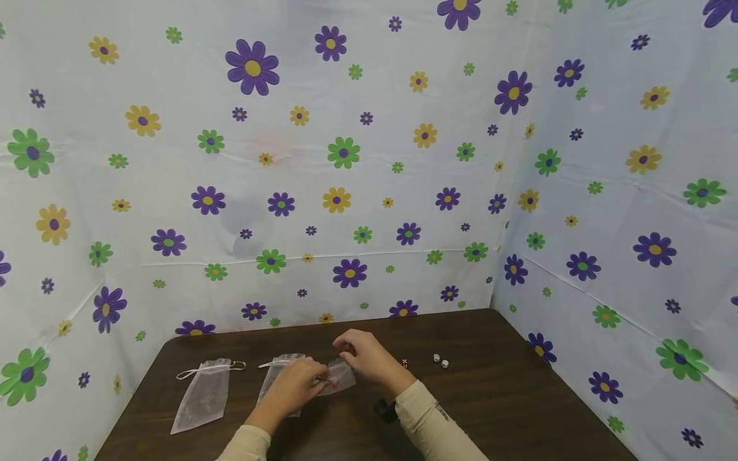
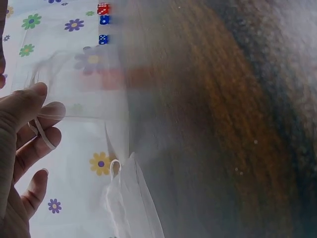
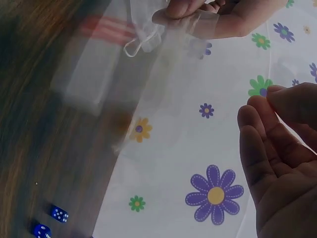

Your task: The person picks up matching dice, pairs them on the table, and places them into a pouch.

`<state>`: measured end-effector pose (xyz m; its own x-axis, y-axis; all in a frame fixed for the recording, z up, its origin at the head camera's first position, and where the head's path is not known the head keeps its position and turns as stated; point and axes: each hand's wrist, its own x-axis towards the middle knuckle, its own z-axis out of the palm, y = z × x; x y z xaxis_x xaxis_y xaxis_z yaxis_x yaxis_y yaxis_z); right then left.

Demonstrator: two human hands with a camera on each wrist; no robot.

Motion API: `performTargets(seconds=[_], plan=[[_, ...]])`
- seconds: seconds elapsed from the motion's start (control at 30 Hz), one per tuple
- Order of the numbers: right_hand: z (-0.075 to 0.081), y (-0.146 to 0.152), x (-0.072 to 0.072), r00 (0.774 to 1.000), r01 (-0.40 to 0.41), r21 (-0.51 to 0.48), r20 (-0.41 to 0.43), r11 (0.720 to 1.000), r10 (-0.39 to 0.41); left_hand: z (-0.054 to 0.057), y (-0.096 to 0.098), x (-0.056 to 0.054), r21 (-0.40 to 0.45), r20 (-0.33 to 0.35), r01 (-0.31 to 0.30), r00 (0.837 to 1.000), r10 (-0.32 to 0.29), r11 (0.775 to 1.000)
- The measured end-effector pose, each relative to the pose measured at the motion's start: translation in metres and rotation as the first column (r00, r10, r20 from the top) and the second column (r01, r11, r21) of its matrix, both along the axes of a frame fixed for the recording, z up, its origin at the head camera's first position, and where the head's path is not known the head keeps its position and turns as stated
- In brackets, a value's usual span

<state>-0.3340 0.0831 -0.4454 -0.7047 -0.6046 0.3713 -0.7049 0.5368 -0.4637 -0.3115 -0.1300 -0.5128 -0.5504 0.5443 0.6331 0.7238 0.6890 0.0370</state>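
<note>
My left hand (image 1: 300, 384) pinches the top of a sheer white drawstring bag (image 1: 344, 376), its white cord looped over the fingers in the left wrist view. Something red (image 3: 106, 29) shows blurred inside the bag; its shape is unclear. Beside the bag's other end is my right hand (image 1: 364, 355). In the right wrist view its thumb and fingers (image 3: 260, 134) are loosely bent, with nothing visible between them. A second sheer bag (image 1: 279, 369) lies partly hidden under the left hand.
Another sheer bag (image 1: 204, 397) lies flat at the table's left, its cord spread. Right of the hands are red dice (image 1: 405, 363) and two blue dice (image 3: 59, 214). A flowered cloth (image 1: 369, 211) hangs behind the dark wooden table (image 1: 490, 410).
</note>
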Motion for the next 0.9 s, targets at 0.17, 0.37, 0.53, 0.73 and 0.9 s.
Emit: performTargets(seconds=[0.17,0.37,0.53,0.73,0.9], plan=[[0.0,0.001,0.003,1.0,0.015,-0.004,0.014,1.0,-0.015,0.001,0.0,0.001,-0.01,0.051,-0.017,0.999,0.017,1.0],[0.0,0.009,0.0,1.0,0.023,-0.031,-0.006,0.999,-0.024,0.001,-0.002,0.001,0.021,0.034,-0.005,0.999,0.004,1.0],[-0.006,0.018,-0.007,0.999,0.039,-0.039,-0.027,0.998,-0.04,-0.001,-0.004,0.002,0.056,0.051,0.005,0.999,-0.008,0.998],[-0.012,0.023,-0.011,1.0,0.01,-0.024,0.007,1.0,-0.01,-0.001,-0.006,0.001,0.088,0.126,-0.011,0.992,0.0,0.996],[-0.02,0.02,-0.008,0.996,-0.034,0.071,0.089,0.997,0.028,0.0,-0.005,0.002,0.116,0.213,-0.018,0.977,-0.007,0.993]])
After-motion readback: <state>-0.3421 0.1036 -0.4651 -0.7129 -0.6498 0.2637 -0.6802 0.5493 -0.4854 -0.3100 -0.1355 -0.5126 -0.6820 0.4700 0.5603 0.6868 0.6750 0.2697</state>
